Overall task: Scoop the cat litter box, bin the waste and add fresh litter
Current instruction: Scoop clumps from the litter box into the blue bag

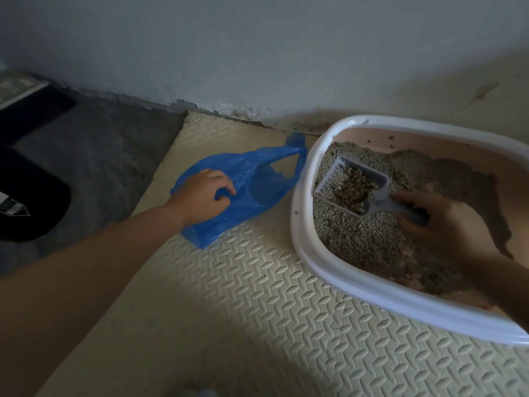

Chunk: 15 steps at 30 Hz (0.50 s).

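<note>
A white-rimmed litter box (303,213) with a pink inside sits on the right, partly filled with grey litter (369,239). My right hand (446,224) grips the handle of a grey slotted scoop (357,184), which is held over the litter and carries a dark clump of waste. To the left of the box a blue plastic bag (257,181) lies flat on the mat. My left hand (200,196) rests on the bag, fingers curled into its plastic near the opening.
A cream embossed foam mat (257,310) covers the floor under the box and bag. Behind them runs a scuffed pale wall (257,53). Grey floor (100,156) and a dark object (31,196) lie to the left.
</note>
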Motion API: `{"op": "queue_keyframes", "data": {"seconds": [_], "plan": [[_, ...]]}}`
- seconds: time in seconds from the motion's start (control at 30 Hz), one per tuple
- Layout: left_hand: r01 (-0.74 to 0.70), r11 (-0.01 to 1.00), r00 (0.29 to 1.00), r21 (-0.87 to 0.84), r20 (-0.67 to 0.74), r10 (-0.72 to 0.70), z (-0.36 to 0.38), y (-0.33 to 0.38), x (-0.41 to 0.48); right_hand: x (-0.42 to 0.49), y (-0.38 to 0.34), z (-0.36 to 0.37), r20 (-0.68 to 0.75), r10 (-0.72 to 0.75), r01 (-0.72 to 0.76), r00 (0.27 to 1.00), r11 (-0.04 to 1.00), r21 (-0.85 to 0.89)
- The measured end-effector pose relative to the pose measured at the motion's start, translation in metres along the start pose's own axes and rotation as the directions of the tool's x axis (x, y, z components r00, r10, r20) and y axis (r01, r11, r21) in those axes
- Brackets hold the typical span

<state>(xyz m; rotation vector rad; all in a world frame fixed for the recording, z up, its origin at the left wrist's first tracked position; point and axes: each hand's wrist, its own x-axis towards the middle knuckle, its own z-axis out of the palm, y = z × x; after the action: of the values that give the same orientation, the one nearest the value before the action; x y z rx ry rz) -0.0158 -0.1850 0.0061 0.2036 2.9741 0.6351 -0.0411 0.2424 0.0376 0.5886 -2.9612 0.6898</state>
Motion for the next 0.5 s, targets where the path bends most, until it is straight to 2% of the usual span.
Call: {"op": "queue_keyframes", "data": {"seconds": [0.1, 0.23, 0.37, 0.5], "plan": [[-0.001, 1.000, 0.996, 0.029, -0.090, 0.004, 0.003, 0.015, 0.023, 0.000, 0.001, -0.001, 0.003, -0.003, 0.003, 1.000, 1.000, -0.004], [0.114, 0.980, 0.994, 0.163, -0.016, -0.113, 0.013, 0.038, 0.066, 0.000, 0.003, -0.001, -0.010, 0.012, -0.012, 1.000, 1.000, 0.008], [0.249, 0.908, 0.961, 0.337, 0.033, -0.276, 0.015, 0.043, 0.100, 0.000, 0.008, 0.000, -0.019, 0.016, -0.016, 1.000, 1.000, 0.007], [0.194, 0.890, 0.980, 0.413, -0.040, -0.195, 0.022, 0.038, 0.111, 0.000, 0.013, 0.004, -0.041, 0.009, -0.008, 0.999, 1.000, 0.025]]}}
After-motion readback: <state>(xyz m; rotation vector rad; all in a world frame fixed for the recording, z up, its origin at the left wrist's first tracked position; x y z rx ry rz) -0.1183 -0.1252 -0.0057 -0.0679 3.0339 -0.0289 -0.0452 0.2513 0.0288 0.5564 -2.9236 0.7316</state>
